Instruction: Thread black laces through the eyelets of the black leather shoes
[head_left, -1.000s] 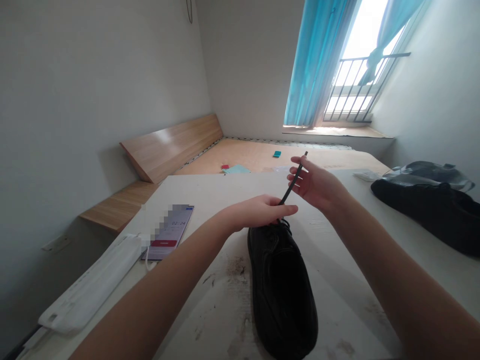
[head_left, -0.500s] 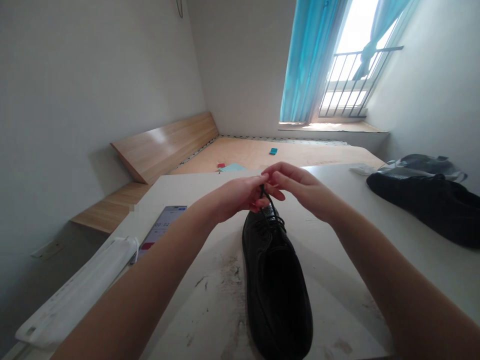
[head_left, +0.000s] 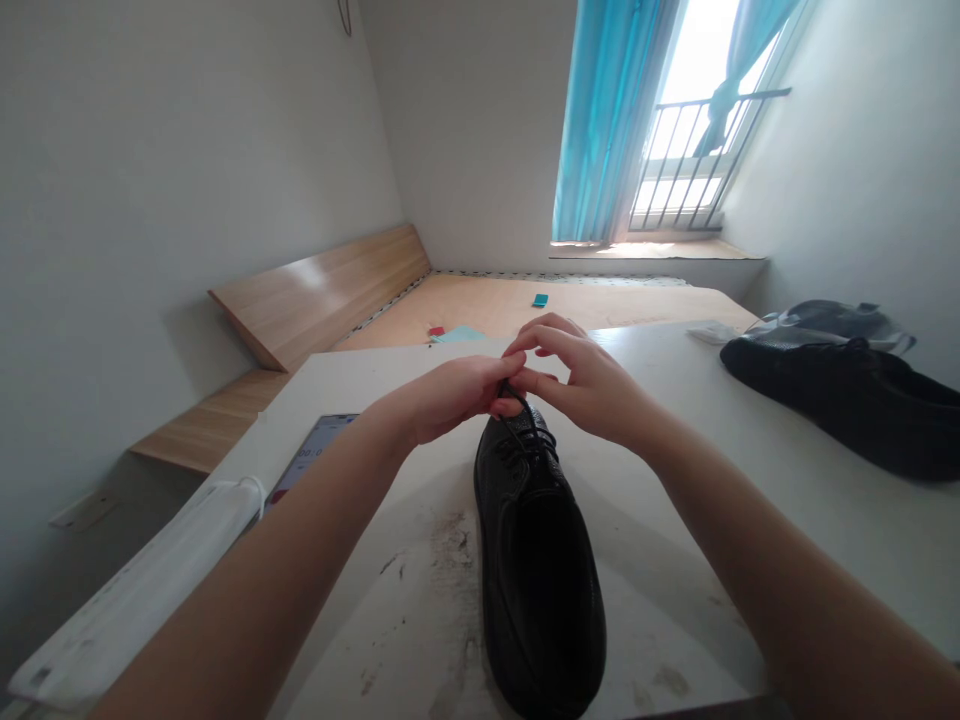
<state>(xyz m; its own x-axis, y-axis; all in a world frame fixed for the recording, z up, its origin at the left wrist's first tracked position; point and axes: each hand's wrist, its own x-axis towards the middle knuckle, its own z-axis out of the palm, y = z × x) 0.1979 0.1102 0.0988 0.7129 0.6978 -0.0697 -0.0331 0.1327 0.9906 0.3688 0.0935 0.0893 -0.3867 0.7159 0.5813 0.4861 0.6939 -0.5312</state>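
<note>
Black leather shoe (head_left: 536, 560) lies on the stained white table (head_left: 420, 640), toe at 6 o'clock towards the wearer and laced throat at 12 o'clock. Both forearms converge on the throat end.

Hand state:
- Left hand (head_left: 450, 395): comes in from 8 o'clock. Thumb and forefinger are pressed together on the lace (head_left: 534, 432) just above the top eyelets.
- Right hand (head_left: 581, 385): comes in from 4 o'clock. Thumb and forefinger close on the same point, touching the left fingertips. The remaining fingers are raised and spread apart.

The fingertips cover the lace ends, so it cannot be told whether each hand grips its own end or both grip one strand.

Step in hand, as judged: lace handling at the top of the shoe, with the lace pulled short and close to the eyelets. The next move calls for a firm two-point pinch, even tension on both sides, and the shoe staying flat on the table while the lace is worked.

Surroundings: a phone (head_left: 311, 455) lies at 10 o'clock of the shoe, with a white power strip (head_left: 142, 590) at 8 o'clock. A second dark shoe (head_left: 832, 400) rests well apart at 2 o'clock. Beyond the table, a wooden platform (head_left: 570, 305) runs to the wall, and a blue curtain (head_left: 596, 120) hangs at 12 o'clock.
</note>
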